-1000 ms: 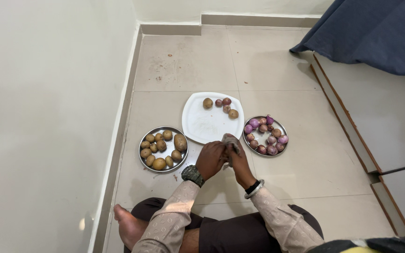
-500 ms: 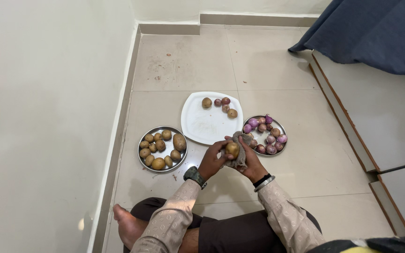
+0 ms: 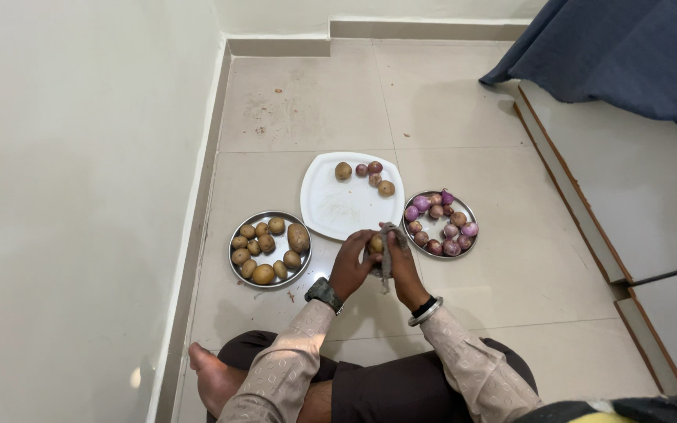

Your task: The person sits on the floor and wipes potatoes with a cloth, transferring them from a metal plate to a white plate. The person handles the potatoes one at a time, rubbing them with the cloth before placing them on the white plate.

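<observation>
Now the two hands had closed together again over the floor [image 3: 464, 305], just in front of the white plate [image 3: 331, 207]. Half a second earlier the potato [image 3: 375, 244] had sat open to view on the cloth [image 3: 386, 252] in the right hand's palm; here the left hand [image 3: 354, 265] curled around it from the left, fingers pressed onto it, and only a sliver of its tan skin showed between the hands. The right hand [image 3: 402, 265] pinched the grey cloth against the potato's other side, a strip of the rag hanging down between the wrists. By that change the potato seemed to be mid-wipe, not yet ready to be set down.

On the white plate two potatoes and two small onions [image 3: 368, 169] lay along the far rim. A steel plate of potatoes [image 3: 269, 249] sat to the left of the hands, and a steel plate of red onions [image 3: 440, 224] to the right, just beside the right hand.
</observation>
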